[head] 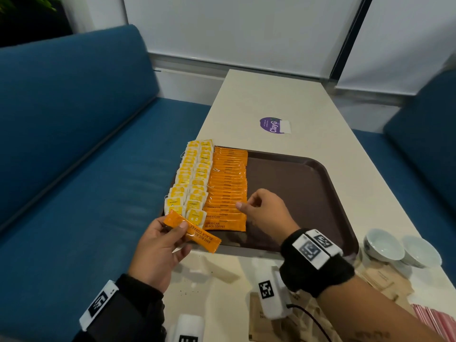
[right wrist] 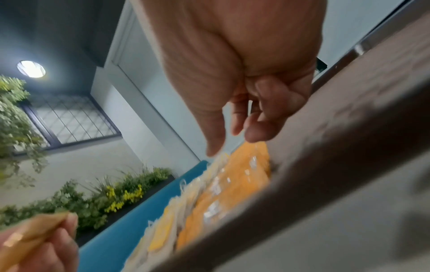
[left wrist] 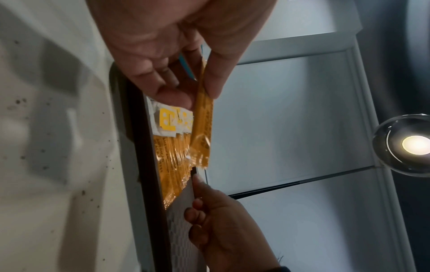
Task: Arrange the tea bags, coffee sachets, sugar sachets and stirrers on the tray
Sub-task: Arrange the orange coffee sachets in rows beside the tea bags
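On tray [head: 296,183], overlapping orange coffee sachets [head: 227,191]

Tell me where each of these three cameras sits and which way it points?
Head: worn on the head, looking down at the tray; both hands and forearms show.
Left wrist: looks along the left hand pinching a coffee sachet.
Right wrist: looks along the right hand, empty, over the coffee sachet row.
Shared: all three show both hands and the row.
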Available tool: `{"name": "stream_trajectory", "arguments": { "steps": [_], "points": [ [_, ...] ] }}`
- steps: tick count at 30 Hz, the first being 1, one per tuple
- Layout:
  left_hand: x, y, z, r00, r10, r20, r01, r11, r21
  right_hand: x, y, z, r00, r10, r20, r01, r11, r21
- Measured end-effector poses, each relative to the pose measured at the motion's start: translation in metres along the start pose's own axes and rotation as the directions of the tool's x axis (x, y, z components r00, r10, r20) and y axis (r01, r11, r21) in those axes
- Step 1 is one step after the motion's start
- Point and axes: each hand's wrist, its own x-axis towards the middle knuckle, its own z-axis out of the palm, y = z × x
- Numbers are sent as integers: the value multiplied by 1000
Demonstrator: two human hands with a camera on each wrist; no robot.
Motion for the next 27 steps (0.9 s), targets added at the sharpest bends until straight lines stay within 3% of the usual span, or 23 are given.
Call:
{"name": "stream_trajectory", "arguments": {
  "steps": [4, 6, 11, 15, 20, 27],
  "points": [
    [-6, -3, 9, 999, 6, 49, -6, 1000, -11, -33, -5, -7, 957, -46, 286, -12, 980, 197],
    [-9, -7, 16, 997, 5, 75, -4, 1000, -7, -46, -3, -3, 928, -97, 359, -8, 960, 281],
    [-13, -11, 22, 996, -1, 85, -4, 999, 52, -53, 7, 2, 983, -90, 157, 8, 889, 458],
    [-13, -12, 12, 1000, 10, -1, -10, 989, 145, -35, 21, -5, 1000, -9, 15, 3, 948, 319],
    [-12, -14, 0, 999, -25, -35, 32, 978, 208, -15, 26, 1, 997, 17, 74, -20, 999, 50],
    [-12, -14, -4, 998, -55, -43, 65, 961, 269, -4, 21, 19, 999, 33, 14, -33, 999, -18]
  ]
}}
